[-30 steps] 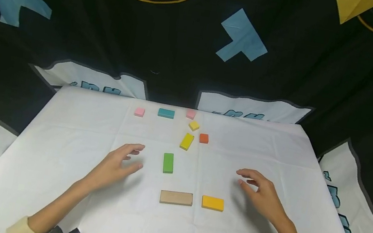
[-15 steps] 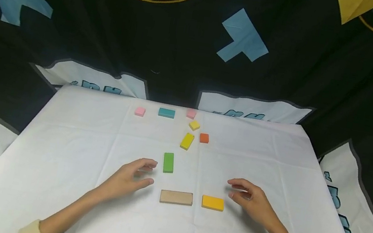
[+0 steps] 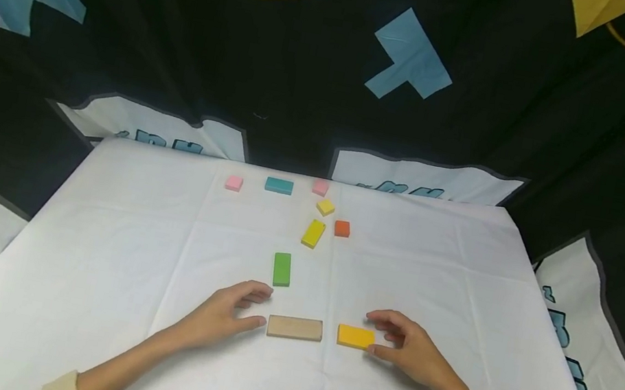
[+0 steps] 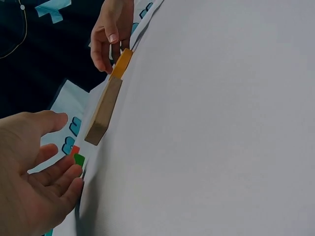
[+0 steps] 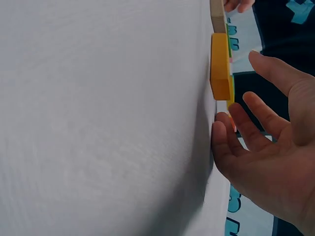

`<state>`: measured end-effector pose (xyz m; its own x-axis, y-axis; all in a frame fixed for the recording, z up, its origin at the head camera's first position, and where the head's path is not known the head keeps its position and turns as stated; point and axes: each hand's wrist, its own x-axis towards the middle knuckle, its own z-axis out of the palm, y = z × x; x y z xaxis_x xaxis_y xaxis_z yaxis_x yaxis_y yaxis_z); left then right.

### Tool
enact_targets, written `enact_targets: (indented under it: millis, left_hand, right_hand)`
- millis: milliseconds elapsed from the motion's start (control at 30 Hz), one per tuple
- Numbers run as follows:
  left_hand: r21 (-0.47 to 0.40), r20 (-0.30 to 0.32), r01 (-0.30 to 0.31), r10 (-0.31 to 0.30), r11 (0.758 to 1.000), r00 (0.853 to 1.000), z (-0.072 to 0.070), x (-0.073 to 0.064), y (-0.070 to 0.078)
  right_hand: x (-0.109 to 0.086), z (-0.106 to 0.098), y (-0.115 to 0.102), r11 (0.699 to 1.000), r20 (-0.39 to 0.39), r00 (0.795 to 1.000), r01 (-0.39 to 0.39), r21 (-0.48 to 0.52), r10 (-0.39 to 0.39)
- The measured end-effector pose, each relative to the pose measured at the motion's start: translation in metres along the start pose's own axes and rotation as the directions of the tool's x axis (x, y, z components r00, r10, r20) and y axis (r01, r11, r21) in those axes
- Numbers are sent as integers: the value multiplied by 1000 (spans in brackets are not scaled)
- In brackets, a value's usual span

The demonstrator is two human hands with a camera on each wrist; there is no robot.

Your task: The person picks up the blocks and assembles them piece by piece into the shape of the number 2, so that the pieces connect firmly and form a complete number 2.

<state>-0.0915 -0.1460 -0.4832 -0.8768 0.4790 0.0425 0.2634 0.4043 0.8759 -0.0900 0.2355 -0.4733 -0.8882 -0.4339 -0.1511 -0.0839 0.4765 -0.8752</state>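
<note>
A plain wooden block (image 3: 295, 328) lies lengthwise across the front of the white table, with an orange-yellow block (image 3: 355, 337) a small gap to its right. My left hand (image 3: 231, 313) is at the wooden block's left end, thumb and fingers parted and nothing between them. My right hand (image 3: 409, 348) is at the right end of the orange-yellow block, its thumb tip overlapping that block's corner in the head view. In the right wrist view the right hand's fingers (image 5: 256, 128) are spread apart below the orange-yellow block. A green block (image 3: 282, 269) lies just beyond my left fingertips.
Farther back on the white table (image 3: 435, 244) lie a yellow block (image 3: 313, 233), a small yellow block (image 3: 325, 207), a red-orange block (image 3: 342, 229), a teal block (image 3: 279, 186) and two pink blocks, one at left (image 3: 233, 183). A black curtain (image 3: 307, 82) hangs behind.
Both hands have moved inward and toward the near side, the left to the wooden block's end and the right to the orange-yellow block's end. The blocks have stayed in place.
</note>
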Motion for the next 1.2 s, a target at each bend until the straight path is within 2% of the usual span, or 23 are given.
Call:
enact_targets:
  millis: [300, 533, 733, 900, 1200]
  left_hand:
    - [5, -2, 5, -5, 1000, 1000, 7, -1, 2]
    - [51, 30, 20, -21, 998, 999, 12, -4, 1]
    - [60, 23, 27, -29, 998, 999, 17, -3, -1]
    - [76, 47, 41, -45, 996, 998, 20, -3, -1]
    - [140, 60, -5, -3, 990, 998, 23, 0, -1]
  right_hand:
    - [1, 5, -2, 998, 21, 1000, -13, -55, 14]
    - [2, 9, -1, 990, 59, 998, -9, -143, 18]
    - [6, 11, -5, 985, 59, 998, 9, -172, 2]
    - [7, 13, -4, 985, 40, 999, 7, -175, 0]
    - [7, 15, -3, 984, 19, 1000, 25, -177, -22]
